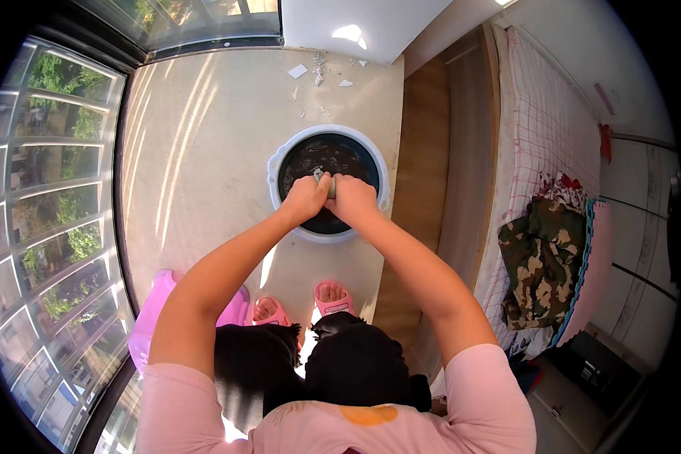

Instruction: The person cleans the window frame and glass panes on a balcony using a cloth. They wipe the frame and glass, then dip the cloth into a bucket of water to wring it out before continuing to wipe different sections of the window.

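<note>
Both my arms reach forward over a round pale-blue basin (383, 170) that stands on the floor. Dark water (333, 153) fills much of it, with some light streaks on its surface. My left hand (306, 200) and my right hand (353, 199) are closed side by side above the water, touching or nearly so. Between them they grip a small greyish wet-looking cloth (332, 189), bunched tightly. Only bits of it show at the fingers, so its full shape is hidden.
White flakes (298, 71) litter the floor beyond the basin. A purple plastic stool (150, 325) is at my left, by the barred window (60, 204). My feet wear pink sandals (334, 303). At right, a bed with checked sheet (537, 98) holds camouflage clothing (541, 261).
</note>
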`<action>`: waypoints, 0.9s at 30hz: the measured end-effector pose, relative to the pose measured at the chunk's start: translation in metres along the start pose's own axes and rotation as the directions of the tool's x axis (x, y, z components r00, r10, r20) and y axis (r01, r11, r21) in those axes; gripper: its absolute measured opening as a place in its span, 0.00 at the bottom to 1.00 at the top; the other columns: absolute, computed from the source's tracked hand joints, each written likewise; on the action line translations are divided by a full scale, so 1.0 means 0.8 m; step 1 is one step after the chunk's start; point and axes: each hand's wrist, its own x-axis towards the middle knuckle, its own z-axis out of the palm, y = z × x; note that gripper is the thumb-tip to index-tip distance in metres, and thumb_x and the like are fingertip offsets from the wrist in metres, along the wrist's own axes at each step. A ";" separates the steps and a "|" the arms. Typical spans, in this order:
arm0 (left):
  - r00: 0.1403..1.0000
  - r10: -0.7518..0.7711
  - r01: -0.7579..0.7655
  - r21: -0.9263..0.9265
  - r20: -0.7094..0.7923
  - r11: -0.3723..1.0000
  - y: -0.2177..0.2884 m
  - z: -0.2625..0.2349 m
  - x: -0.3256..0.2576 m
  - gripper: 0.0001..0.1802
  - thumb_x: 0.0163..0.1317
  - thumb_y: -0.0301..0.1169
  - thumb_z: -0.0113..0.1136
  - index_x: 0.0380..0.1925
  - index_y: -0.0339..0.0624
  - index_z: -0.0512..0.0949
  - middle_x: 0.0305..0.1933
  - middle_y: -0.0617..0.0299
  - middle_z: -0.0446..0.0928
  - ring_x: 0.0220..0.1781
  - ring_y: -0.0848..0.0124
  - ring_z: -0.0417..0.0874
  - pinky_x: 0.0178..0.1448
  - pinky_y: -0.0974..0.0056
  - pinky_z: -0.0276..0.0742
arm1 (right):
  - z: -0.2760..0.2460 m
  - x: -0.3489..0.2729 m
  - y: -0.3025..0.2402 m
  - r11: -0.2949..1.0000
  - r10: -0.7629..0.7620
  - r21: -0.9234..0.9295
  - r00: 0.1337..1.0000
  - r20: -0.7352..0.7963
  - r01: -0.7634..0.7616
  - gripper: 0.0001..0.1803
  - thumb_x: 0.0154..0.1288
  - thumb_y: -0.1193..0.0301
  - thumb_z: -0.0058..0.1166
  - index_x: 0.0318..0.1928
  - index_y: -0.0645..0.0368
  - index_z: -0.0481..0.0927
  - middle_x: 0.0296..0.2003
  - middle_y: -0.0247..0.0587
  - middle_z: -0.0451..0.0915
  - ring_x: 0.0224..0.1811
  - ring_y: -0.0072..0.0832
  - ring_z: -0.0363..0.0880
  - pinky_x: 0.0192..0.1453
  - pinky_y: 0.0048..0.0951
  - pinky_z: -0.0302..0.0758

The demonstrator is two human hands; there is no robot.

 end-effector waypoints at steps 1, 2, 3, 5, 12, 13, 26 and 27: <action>0.997 0.054 -0.052 -0.030 0.056 0.998 0.018 -0.017 -0.008 0.34 0.65 0.53 0.43 0.27 0.27 0.78 0.27 0.37 0.78 0.36 0.48 0.82 0.43 0.55 0.74 | -0.020 -0.009 -0.003 0.992 0.021 0.125 1.000 0.011 -0.022 0.19 0.54 0.65 0.61 0.45 0.60 0.76 0.42 0.50 0.79 0.41 0.37 0.81 0.43 0.35 0.77; 0.995 -0.028 0.031 -0.026 0.095 0.999 0.033 -0.032 -0.015 0.41 0.65 0.61 0.37 0.28 0.27 0.79 0.28 0.35 0.78 0.38 0.41 0.80 0.44 0.51 0.73 | -0.033 -0.014 -0.002 0.949 0.011 0.314 0.999 0.037 -0.022 0.23 0.54 0.66 0.62 0.49 0.60 0.73 0.45 0.50 0.77 0.43 0.36 0.80 0.45 0.34 0.77; 0.991 -0.035 0.040 -0.037 0.130 0.999 0.043 -0.044 -0.024 0.42 0.64 0.63 0.37 0.28 0.27 0.79 0.27 0.37 0.77 0.37 0.43 0.80 0.44 0.52 0.73 | -0.050 -0.025 -0.002 0.871 0.000 0.490 0.998 0.069 -0.034 0.28 0.54 0.66 0.64 0.54 0.60 0.70 0.48 0.50 0.75 0.45 0.35 0.79 0.47 0.33 0.77; 0.976 -0.050 0.065 -0.061 0.211 0.996 0.064 -0.067 -0.045 0.46 0.62 0.67 0.36 0.28 0.27 0.79 0.24 0.41 0.77 0.34 0.48 0.80 0.43 0.53 0.73 | -0.091 -0.041 -0.008 0.692 -0.018 0.715 0.988 0.154 -0.099 0.34 0.55 0.68 0.64 0.61 0.59 0.64 0.50 0.48 0.73 0.47 0.33 0.77 0.49 0.32 0.76; 0.984 -0.071 0.157 -0.596 0.165 0.788 0.216 -0.140 -0.204 0.27 0.64 0.55 0.52 0.36 0.37 0.73 0.31 0.60 0.76 0.32 0.73 0.78 0.37 0.67 0.77 | -0.276 -0.132 -0.116 0.308 0.017 0.845 0.890 0.455 -0.438 0.29 0.62 0.65 0.58 0.61 0.58 0.66 0.50 0.45 0.71 0.47 0.27 0.74 0.48 0.29 0.76; 0.985 -0.043 0.132 -0.572 0.167 0.810 0.244 -0.160 -0.235 0.25 0.65 0.55 0.51 0.35 0.41 0.71 0.30 0.62 0.76 0.32 0.74 0.78 0.38 0.68 0.77 | -0.302 -0.148 -0.134 0.320 0.022 0.842 0.892 0.451 -0.434 0.27 0.64 0.65 0.57 0.60 0.58 0.67 0.48 0.43 0.72 0.44 0.25 0.75 0.47 0.28 0.76; 0.976 -0.107 -0.073 -0.749 -0.190 0.659 0.455 -0.382 -0.613 0.16 0.54 0.32 0.65 0.41 0.34 0.76 0.35 0.61 0.78 0.38 0.76 0.78 0.42 0.69 0.74 | -0.601 -0.320 -0.413 0.458 -0.374 0.846 0.804 0.462 -0.273 0.29 0.68 0.56 0.51 0.64 0.56 0.64 0.48 0.37 0.74 0.49 0.26 0.75 0.51 0.32 0.75; 0.975 -0.092 -0.093 -0.744 -0.204 0.661 0.457 -0.389 -0.628 0.17 0.55 0.31 0.65 0.42 0.34 0.76 0.36 0.61 0.78 0.38 0.75 0.79 0.43 0.69 0.75 | -0.595 -0.318 -0.426 0.547 -0.434 0.816 0.771 0.466 -0.186 0.28 0.68 0.60 0.52 0.64 0.56 0.64 0.49 0.38 0.74 0.47 0.24 0.76 0.51 0.28 0.75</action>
